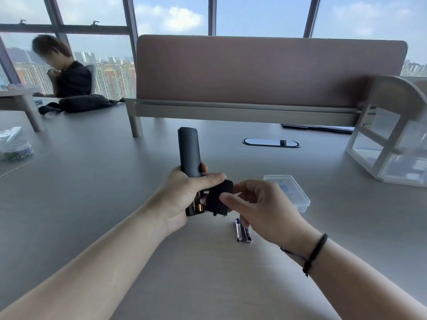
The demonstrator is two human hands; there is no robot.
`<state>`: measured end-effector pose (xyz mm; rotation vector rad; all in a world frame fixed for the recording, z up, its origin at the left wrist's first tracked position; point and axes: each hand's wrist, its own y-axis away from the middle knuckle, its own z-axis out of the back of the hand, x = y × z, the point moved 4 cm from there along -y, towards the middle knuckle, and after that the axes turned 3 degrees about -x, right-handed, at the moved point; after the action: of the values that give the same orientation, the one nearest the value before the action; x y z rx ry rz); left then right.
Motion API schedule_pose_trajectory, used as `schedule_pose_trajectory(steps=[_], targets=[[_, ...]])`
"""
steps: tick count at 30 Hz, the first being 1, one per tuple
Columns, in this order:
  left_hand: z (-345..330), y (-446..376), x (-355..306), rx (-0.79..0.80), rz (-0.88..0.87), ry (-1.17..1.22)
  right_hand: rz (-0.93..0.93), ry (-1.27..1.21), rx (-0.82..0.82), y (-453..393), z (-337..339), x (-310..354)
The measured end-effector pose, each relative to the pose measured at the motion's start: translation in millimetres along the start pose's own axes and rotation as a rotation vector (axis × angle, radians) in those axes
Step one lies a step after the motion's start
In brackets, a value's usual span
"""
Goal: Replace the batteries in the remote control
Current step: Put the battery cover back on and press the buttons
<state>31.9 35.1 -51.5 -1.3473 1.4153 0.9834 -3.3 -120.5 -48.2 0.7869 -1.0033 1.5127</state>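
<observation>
Left hand (182,197) grasps the black remote control (188,155) above the table (92,181), compartment open, gold-ended batteries (199,205) seated. Right hand (261,209) pinches the battery cover (218,198). Two blue batteries (242,230) lie below it, partly hidden. Clear plastic case (288,190) contents possibly blue, indistinct.

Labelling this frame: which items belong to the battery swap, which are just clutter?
Job: remote in left hand; battery cover in right hand; two batteries on table; clear case.
Clutter: white organizer, jar, black bag.
</observation>
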Motion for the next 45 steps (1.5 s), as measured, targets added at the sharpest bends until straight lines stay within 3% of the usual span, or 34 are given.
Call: schedule_pose_trajectory(steps=[3,9,17,23,32,39,45], targets=[[3,-2,0,-0.015,0.044,0.129,-0.012,-0.043,0.037,1,-2,2],[6,-5,2,-0.040,0.066,0.237,-0.129,-0.216,-0.055,-8,3,-7],[6,-6,7,-0.002,0.105,0.210,-0.093,-0.343,-0.103,-9,4,-6],[4,-6,9,-0.039,0.196,0.238,-0.084,-0.628,-0.037,-4,2,-1],[2,-2,15,0.056,0.278,0.203,-0.012,-0.552,-0.006,-6,4,1],[-1,0,15,0.119,0.237,0.113,0.037,-0.410,0.132,-3,-5,-1],[-5,1,13,0.154,0.239,0.115,0.040,-0.366,0.080,-4,-7,-3]])
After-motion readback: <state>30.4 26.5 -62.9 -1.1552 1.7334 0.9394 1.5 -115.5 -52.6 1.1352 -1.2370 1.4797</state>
